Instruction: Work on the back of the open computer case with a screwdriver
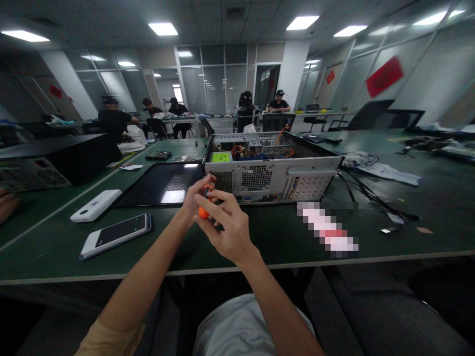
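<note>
An orange and black screwdriver is between my two hands, in front of the lower left of an opened computer case. My left hand is closed round the screwdriver's front part, its fingertips close to the case's back panel. From the right, my right hand grips the handle with bent fingers. The tool's tip is hidden by my fingers. Wires and a power supply with a green label show inside the case, which lies on its side with the top uncovered.
A black side panel lies left of the case. Nearer me are a white power bank and a white device with a dark screen. Black cables lie to the right. Another computer case stands far left, near another person's hand.
</note>
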`<state>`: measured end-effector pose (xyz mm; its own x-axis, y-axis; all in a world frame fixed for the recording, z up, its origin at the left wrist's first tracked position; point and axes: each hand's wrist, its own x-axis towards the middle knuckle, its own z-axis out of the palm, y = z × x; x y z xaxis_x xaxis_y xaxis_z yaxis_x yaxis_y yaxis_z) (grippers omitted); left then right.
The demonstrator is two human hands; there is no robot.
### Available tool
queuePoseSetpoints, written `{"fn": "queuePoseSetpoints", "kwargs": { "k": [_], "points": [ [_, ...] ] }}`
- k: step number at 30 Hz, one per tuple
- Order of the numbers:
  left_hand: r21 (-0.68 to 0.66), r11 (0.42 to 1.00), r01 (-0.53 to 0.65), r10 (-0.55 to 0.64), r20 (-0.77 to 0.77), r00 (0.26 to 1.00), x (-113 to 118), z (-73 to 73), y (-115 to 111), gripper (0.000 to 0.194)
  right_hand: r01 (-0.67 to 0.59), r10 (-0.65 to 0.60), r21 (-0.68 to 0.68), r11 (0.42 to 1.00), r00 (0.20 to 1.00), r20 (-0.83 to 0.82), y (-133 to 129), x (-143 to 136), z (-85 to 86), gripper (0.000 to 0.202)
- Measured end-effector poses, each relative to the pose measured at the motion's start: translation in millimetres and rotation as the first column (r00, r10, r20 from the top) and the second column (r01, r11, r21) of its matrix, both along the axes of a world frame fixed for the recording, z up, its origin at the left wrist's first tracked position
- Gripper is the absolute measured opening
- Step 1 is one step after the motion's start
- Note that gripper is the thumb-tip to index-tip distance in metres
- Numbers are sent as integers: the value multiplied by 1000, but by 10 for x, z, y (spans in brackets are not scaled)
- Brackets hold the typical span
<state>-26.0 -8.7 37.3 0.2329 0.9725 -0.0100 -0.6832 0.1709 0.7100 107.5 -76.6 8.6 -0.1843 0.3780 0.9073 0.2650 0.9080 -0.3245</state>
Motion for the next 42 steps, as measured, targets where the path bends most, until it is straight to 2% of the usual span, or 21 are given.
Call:
{"fn": "queuePoseSetpoints", "kwargs": {
  "k": [5,9,14,18,22,25,29,32,36,42],
  "points": [
    [5,1000,14,-13,-51,999,-5,37,-24,15,28,-31,-35,999,995,-96,15,-67,-50,29],
    [-5,1000,-9,9,-12,1000,-15,64,-21,5,-30,30,-32,999,999,13,-29,-94,-38,35],
    [-32,999,-13,14,5,1000,-12,89,-19,9,-147,146,5,989,985,90,-64,-67,-10,45],
    [-48,998,-31,33,33,999,1,82,-23,9,-69,70,-11,998,997,41,-54,-51,14,38],
    [-18,999,-46,46,22,999,-2,71,-24,7,-6,0,-69,998,997,-82,-54,-58,26,26],
    [13,999,-36,36,9,999,-9,68,-28,8,39,-52,-111,993,992,-115,-59,-79,21,30],
    [7,998,-55,55,13,998,10,62,-40,12,123,-131,-155,980,990,-45,-61,-97,7,38],
    [13,997,-80,80,14,997,37,62,-47,13,126,-125,-179,976,992,18,-72,-74,6,39],
    [7,995,-101,101,-6,995,54,77,-52,10,64,-55,-158,985,997,60,-97,-16,19,42],
    [27,996,-88,88,-11,996,29,69,-38,6,70,-70,-133,989,998,9,-82,-41,16,36]
  ]
}}
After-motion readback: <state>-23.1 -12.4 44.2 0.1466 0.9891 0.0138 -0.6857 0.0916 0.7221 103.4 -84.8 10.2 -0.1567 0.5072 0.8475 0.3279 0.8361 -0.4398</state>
